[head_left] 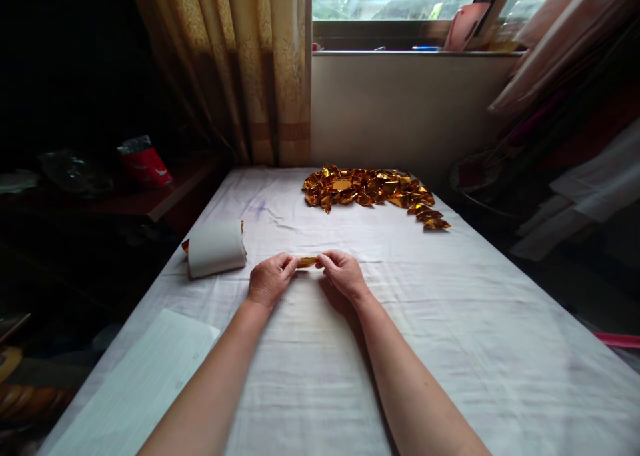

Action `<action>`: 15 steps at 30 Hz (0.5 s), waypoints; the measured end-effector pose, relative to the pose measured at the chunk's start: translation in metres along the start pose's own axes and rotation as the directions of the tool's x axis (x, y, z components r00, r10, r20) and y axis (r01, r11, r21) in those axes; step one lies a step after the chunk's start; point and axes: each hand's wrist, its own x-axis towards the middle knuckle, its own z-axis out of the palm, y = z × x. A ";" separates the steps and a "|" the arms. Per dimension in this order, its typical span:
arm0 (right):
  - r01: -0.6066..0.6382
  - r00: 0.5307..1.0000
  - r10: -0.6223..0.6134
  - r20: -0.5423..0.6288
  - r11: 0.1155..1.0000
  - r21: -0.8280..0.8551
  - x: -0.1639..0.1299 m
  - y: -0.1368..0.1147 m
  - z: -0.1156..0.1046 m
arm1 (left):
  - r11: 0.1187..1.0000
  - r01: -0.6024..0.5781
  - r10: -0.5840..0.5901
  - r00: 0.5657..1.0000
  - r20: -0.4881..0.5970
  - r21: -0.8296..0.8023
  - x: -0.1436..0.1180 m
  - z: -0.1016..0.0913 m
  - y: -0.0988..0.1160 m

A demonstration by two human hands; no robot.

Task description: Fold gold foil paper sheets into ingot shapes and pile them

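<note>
A narrow folded strip of gold foil paper (307, 262) stretches between my two hands, just above the white tablecloth. My left hand (270, 279) pinches its left end with thumb and fingers, while my right hand (344, 273) grips the right end the same way. Beyond them, at the far side of the table, lies a pile of folded gold foil pieces (367, 188), with several trailing off to the right. To the left of my left hand rests a curled stack of white-backed paper (216, 248), a bit of gold-orange showing at its edges.
The table wears a white cloth (450, 349). A lined paper sheet (137, 386) lies at the front left. Left of the table, a dark shelf holds a red packet (145, 163). A patterned curtain (250, 63) hangs behind; clothes (590, 176) hang on the right.
</note>
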 end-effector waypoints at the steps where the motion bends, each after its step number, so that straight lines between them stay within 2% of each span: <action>1: 0.002 1.000 -0.002 -0.002 1.000 0.014 0.002 0.002 0.001 | 1.000 0.027 -0.027 1.000 -0.015 -0.007 0.002 0.003 0.000; 6: 0.009 1.000 -0.009 -0.008 0.998 0.061 0.002 0.008 0.001 | 0.995 0.093 -0.094 0.995 -0.034 -0.043 0.003 0.011 -0.001; 15: 0.005 0.999 -0.003 -0.034 0.999 0.050 0.000 0.014 0.001 | 0.981 0.063 -0.062 0.998 0.012 -0.186 0.004 0.012 -0.004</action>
